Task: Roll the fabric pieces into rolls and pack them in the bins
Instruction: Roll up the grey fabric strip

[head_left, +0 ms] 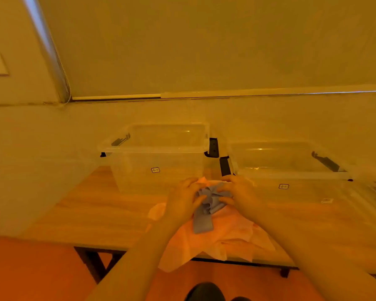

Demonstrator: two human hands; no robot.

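Observation:
A grey-blue fabric strip is partly rolled between both hands, and its loose end hangs down towards me. My left hand grips the roll's left side with curled fingers. My right hand pinches its right side. Underneath lies a pile of pale pink fabric pieces, which spills over the front edge of the wooden table. Two clear plastic bins stand just behind the hands: the left bin and the right bin. No fabric shows inside either bin.
The bins have dark handle clips at their ends. A white wall and a closed blind run behind the table. The table's dark legs stand on an orange floor. A dark shoe shows at the bottom edge.

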